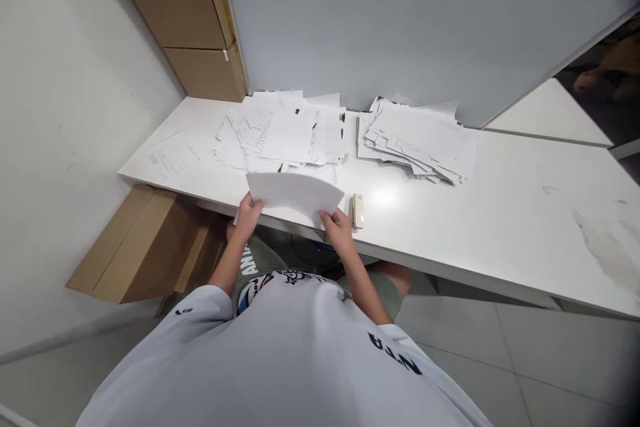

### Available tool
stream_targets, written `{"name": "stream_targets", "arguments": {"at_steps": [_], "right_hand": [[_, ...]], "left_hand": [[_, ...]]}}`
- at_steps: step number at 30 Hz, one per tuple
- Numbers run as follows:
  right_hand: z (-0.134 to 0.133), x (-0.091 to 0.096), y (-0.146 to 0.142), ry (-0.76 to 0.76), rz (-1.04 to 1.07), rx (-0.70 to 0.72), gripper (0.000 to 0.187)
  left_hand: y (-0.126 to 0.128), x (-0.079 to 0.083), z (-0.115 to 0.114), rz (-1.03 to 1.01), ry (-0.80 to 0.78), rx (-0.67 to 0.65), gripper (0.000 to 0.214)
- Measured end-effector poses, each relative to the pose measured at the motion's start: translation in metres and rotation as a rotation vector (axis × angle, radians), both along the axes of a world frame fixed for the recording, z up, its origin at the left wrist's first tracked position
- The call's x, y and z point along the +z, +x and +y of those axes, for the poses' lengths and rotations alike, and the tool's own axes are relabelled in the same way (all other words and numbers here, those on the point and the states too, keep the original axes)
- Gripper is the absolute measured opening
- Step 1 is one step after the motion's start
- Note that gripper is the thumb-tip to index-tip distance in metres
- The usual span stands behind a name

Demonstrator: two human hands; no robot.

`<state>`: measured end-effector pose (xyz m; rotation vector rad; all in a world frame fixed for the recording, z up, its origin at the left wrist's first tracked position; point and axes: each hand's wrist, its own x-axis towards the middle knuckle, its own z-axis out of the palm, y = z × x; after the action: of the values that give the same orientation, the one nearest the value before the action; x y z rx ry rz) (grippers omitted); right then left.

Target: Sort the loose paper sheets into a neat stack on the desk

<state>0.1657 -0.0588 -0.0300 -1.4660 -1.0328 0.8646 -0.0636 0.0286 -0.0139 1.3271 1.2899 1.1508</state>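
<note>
Between my two hands a white sheet of paper (pixel 295 192) is held up and slightly bowed at the front edge of the desk. My left hand (pixel 247 217) pinches its left side, thumb on the near face. At the lower right corner, my right hand (pixel 339 230) grips it the same way. Whether it is one sheet or a few together I cannot tell. Just right of my right hand lies a cream stapler (pixel 357 211). Beyond the held paper spreads a loose pile of papers (pixel 287 137), some printed.
A second stack of papers (pixel 417 140) lies to the right against the grey partition (pixel 400 27). One printed sheet (pixel 173 159) is at the desk's left end. Cardboard boxes (pixel 175 10) stand at the back left, and another carton (pixel 130 247) sits below the white desk (pixel 450 213).
</note>
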Motion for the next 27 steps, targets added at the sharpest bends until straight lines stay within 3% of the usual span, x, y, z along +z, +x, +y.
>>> {"name": "stream_targets", "arguments": {"at_steps": [3,8,13,18,23,27], "right_hand": [[-0.045,0.001,0.022,-0.064,-0.003,0.011,0.033],[-0.130,-0.011,0.081,-0.362,0.212,0.018,0.040],[-0.189,-0.019,0.127,-0.500,0.414,-0.203,0.045],[-0.207,-0.013,0.148,-0.483,0.458,-0.348,0.044],[-0.205,-0.006,0.164,-0.473,0.419,-0.331,0.044],[-0.197,-0.005,0.172,-0.479,0.426,-0.315,0.047]], "left_hand": [[-0.004,0.005,-0.007,0.187,0.009,-0.135,0.026],[0.019,0.003,-0.025,0.569,0.271,-0.327,0.044],[0.048,-0.015,-0.049,0.959,0.384,-0.336,0.071],[0.048,-0.021,-0.057,1.171,0.434,-0.316,0.069],[0.046,-0.027,-0.052,1.178,0.486,-0.315,0.059],[0.060,-0.030,-0.042,1.169,0.537,-0.359,0.062]]}}
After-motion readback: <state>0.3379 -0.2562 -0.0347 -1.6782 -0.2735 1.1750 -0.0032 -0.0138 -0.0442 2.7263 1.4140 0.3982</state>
